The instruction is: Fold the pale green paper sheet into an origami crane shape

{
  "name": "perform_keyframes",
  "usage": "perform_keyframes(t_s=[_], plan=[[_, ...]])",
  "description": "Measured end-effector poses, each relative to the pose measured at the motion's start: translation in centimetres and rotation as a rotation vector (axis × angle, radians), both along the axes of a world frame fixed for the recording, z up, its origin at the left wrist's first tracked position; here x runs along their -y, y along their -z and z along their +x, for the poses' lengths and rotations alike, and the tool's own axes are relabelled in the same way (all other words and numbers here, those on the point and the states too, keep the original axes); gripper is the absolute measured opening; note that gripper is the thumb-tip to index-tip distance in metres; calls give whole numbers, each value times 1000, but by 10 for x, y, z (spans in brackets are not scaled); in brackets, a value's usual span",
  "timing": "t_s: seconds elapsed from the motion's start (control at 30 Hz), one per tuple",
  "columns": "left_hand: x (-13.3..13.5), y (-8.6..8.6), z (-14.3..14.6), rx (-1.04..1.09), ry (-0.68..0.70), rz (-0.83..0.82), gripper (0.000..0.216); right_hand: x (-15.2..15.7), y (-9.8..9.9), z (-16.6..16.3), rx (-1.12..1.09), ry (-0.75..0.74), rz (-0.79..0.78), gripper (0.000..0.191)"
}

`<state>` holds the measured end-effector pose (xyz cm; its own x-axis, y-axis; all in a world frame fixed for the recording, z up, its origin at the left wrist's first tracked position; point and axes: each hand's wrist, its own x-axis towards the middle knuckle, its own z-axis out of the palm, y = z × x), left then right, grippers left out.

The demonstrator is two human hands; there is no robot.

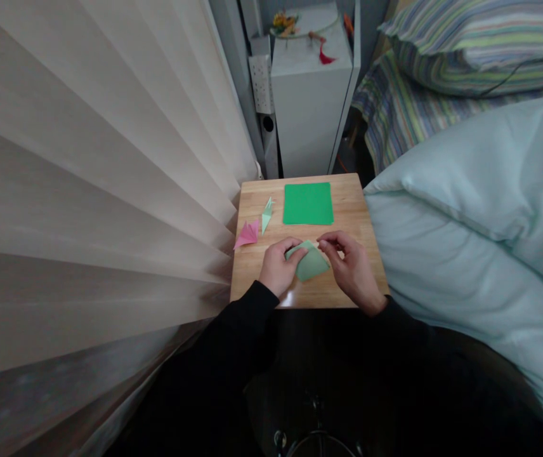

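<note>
A folded sheet of light green paper (311,264) is held just over the near part of the small wooden table. My left hand (281,263) is closed on its left side, with the thumb lying on top and the fingers behind. At the paper's upper right edge, my right hand (347,263) has thumb and index finger pinched together. Whether a flap of paper sits between those fingertips is too small to tell. Beyond my left hand lie a pale green folded paper piece (266,216) and a pink folded paper piece (247,235).
A stack of bright green paper (308,204) lies at the far side of the wooden table (357,216). A pleated curtain (110,158) borders the left, and a bed with a pale blue quilt (466,209) the right. Behind stands a white cabinet (312,114).
</note>
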<state>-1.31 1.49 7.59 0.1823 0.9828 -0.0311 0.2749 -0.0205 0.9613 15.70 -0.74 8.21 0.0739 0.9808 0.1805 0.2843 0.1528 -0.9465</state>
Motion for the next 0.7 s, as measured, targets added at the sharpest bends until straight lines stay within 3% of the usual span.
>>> perform_keyframes(t_s=[0.2,0.4,0.7], plan=[[0,1,2,84,18,14,1,1,-3,-1,43,-28,15,9],[1,0,5,154,-2,2,15,0,-5,1,98,-35,76,6],[1,1,6,177,-2,70,13,1,-2,3,228,-69,210,4]])
